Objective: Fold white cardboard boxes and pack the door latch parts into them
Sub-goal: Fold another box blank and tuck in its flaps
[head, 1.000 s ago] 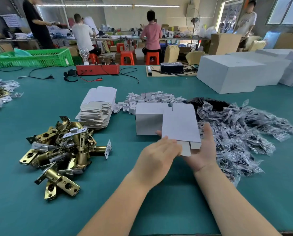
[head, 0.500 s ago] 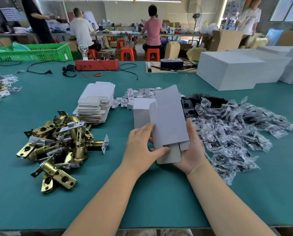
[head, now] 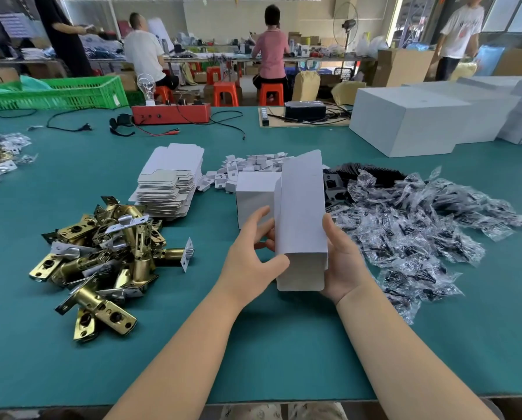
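I hold a white cardboard box blank (head: pixel 301 213) upright above the green table, partly opened into a tube with its bottom flap hanging loose. My right hand (head: pixel 343 262) grips its right side from behind. My left hand (head: pixel 255 256) holds its left edge, thumb against the lower front. A folded white box (head: pixel 253 198) stands right behind it. Brass door latches (head: pixel 102 253) lie piled at the left. Flat box blanks (head: pixel 170 180) are stacked behind the latches.
Clear bags of small black parts (head: pixel 420 231) spread out at the right, small white card pieces (head: pixel 247 168) behind the box. Large white cartons (head: pixel 420 122) stand at the back right, a red device (head: pixel 171 113) and green crate (head: pixel 56 92) at the back. People work beyond.
The blank went from lying nearly flat over my hands to standing upright and opened into a tube. My left hand moved from on top of it to its left edge.
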`<state>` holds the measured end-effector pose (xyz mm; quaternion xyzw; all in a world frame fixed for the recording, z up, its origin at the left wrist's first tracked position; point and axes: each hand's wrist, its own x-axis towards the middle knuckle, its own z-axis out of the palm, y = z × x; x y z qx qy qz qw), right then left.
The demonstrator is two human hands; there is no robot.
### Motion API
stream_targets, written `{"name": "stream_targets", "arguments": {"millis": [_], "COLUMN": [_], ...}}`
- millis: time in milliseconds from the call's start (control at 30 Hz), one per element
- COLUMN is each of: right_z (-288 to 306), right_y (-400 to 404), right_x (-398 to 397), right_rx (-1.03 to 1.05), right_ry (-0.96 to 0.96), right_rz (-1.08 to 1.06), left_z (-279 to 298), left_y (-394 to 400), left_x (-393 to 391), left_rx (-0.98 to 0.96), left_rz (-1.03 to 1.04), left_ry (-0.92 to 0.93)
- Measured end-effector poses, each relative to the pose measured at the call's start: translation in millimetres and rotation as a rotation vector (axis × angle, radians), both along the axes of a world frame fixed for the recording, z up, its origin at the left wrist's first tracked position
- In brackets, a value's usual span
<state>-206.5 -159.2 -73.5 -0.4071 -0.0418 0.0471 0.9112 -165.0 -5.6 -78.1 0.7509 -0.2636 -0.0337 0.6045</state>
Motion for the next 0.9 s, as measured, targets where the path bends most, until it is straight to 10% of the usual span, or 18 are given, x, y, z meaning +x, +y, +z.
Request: {"name": "stream_targets", "arguments": {"millis": [333, 900], "right_z": [-1.3, 1.1], "right_y": [-3.4, 12.5], "right_x": [2.1, 7.9], "right_rx": [-0.194, -0.841], "right_ry": [0.116, 0.202], "right_rz": [-0.066, -0.46], "left_z": [2.3, 4.2], "left_y": [5.8, 2.1], "left_x": [13.2, 16.0], "left_rx": [-0.246, -0.348], "left_rz": [-0.208, 0.221], "left_ry": [0.316, 0.424]}}
